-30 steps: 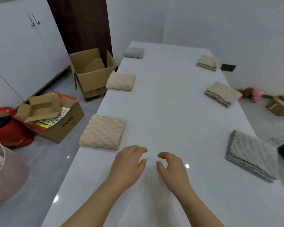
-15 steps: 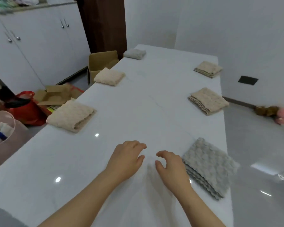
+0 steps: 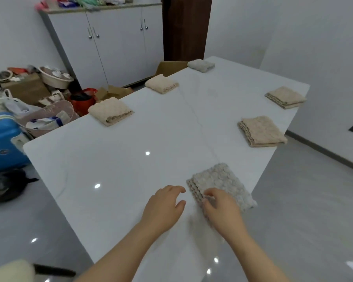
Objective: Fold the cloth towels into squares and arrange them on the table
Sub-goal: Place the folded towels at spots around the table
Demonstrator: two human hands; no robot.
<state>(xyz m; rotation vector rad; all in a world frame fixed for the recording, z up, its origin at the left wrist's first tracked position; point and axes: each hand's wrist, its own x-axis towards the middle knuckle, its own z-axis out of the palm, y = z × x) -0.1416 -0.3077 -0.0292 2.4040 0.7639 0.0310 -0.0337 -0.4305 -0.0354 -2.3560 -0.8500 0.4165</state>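
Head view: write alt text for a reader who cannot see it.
Two bare hands hover over a white table: the right hand, fingers loosely curled, over the near corner of a folded grey towel, the left hand open beside it. Five more folded towels line the table's long edges, three left, two right.

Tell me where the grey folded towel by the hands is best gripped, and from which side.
Pinch the grey towel at its stacked layered edge, facing the left hand, coming from that side: all layers show there, so they would likely lift together.
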